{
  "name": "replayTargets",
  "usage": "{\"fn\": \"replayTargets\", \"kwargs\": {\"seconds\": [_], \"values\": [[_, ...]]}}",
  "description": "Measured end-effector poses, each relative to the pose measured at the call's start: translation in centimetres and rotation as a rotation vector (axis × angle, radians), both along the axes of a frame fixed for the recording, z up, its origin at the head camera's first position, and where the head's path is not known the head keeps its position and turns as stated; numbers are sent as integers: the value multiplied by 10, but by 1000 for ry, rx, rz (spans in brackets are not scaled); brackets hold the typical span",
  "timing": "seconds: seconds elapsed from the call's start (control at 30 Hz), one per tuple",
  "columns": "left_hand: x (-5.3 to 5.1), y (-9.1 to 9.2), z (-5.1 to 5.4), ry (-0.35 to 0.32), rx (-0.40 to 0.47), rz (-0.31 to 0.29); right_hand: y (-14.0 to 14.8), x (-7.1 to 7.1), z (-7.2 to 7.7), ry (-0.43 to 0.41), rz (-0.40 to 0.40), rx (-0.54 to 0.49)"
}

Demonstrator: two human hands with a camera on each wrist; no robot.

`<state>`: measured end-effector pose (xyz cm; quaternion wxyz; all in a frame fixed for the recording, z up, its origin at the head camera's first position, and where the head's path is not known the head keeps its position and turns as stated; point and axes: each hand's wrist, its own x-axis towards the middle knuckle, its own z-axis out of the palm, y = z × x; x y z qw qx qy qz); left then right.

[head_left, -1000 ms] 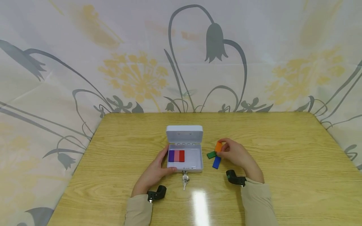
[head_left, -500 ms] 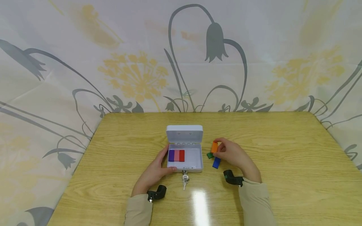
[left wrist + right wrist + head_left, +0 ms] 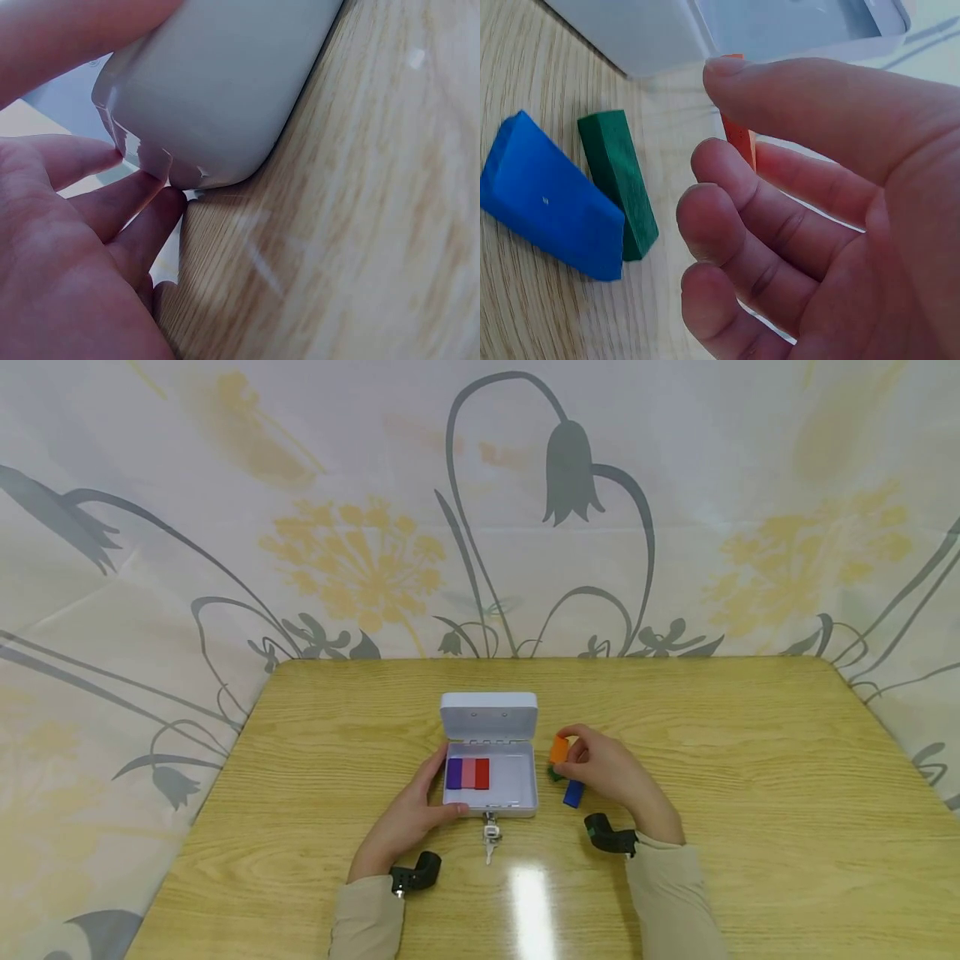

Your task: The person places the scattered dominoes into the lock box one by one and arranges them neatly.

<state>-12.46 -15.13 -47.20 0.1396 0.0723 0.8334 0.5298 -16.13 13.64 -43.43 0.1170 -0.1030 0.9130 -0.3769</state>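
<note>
In the head view a white metal cash box (image 3: 513,811) stands with its lid (image 3: 489,718) raised. Purple (image 3: 454,773), pink (image 3: 468,773) and red (image 3: 482,773) blocks lie side by side in its left part. My left hand (image 3: 408,818) grips the box's left side, thumb at the front and fingertips round the corner, also seen in the left wrist view on the white wall (image 3: 217,82). Beside the box, my right hand (image 3: 607,768) pinches an orange block (image 3: 558,749) above the table. Below it lie a green block (image 3: 619,184) and a blue block (image 3: 551,199), close together.
Keys (image 3: 491,835) hang from the lock at the front of the box. The box and loose blocks are on a wood-grain table (image 3: 750,760). A patterned cloth (image 3: 675,527) hangs behind the table's far edge.
My right hand has moved left towards the box with the orange block, passing over the green block. My left hand and the box have stayed in place.
</note>
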Motion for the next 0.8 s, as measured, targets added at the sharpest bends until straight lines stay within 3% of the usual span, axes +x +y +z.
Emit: {"fn": "replayTargets", "kwargs": {"seconds": [0.47,0.8], "values": [[0,0,-1,0,-4,3,-11,2,2,-30,59,-46],[1,-1,0,0,1,-3,-27,7,9,5,137,-60]]}}
